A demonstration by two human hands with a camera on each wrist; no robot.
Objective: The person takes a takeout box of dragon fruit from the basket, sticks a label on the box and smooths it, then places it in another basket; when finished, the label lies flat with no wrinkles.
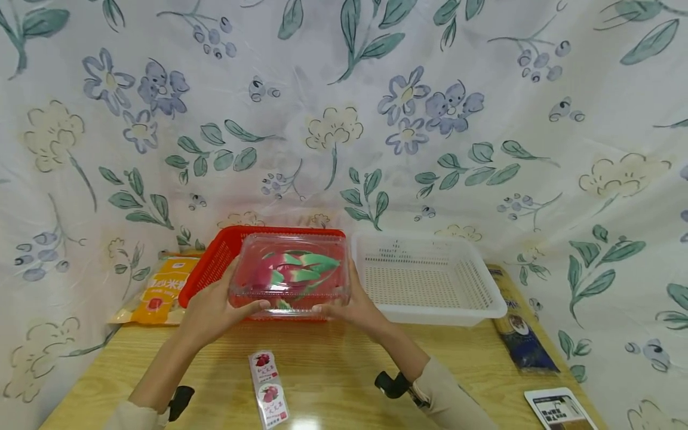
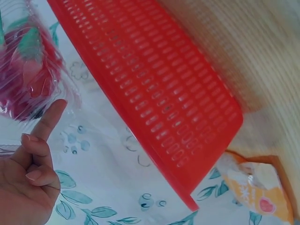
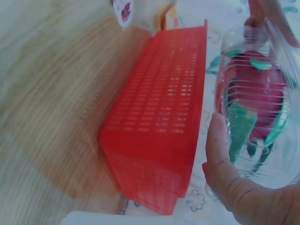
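Observation:
A clear plastic clamshell box [image 1: 290, 272] holding a pink and green dragon fruit [image 1: 298, 267] is held up in front of the red basket [image 1: 220, 251]. My left hand [image 1: 209, 310] grips its left side, thumb along the front edge. On the opposite side my right hand [image 1: 357, 301] grips it the same way. In the left wrist view the left hand [image 2: 33, 178] has one finger stretched along the box and others curled. The right wrist view shows the right hand [image 3: 234, 183] against the box's end. The box's lid looks closed.
A white basket [image 1: 419, 280] stands right of the red one. A strip of dragon fruit stickers [image 1: 269, 391] lies on the wooden table [image 1: 322, 370]. An orange bag [image 1: 161, 289] is at left; a dark blue and gold packet [image 1: 521, 328] and a white-framed card [image 1: 559, 409] are at right.

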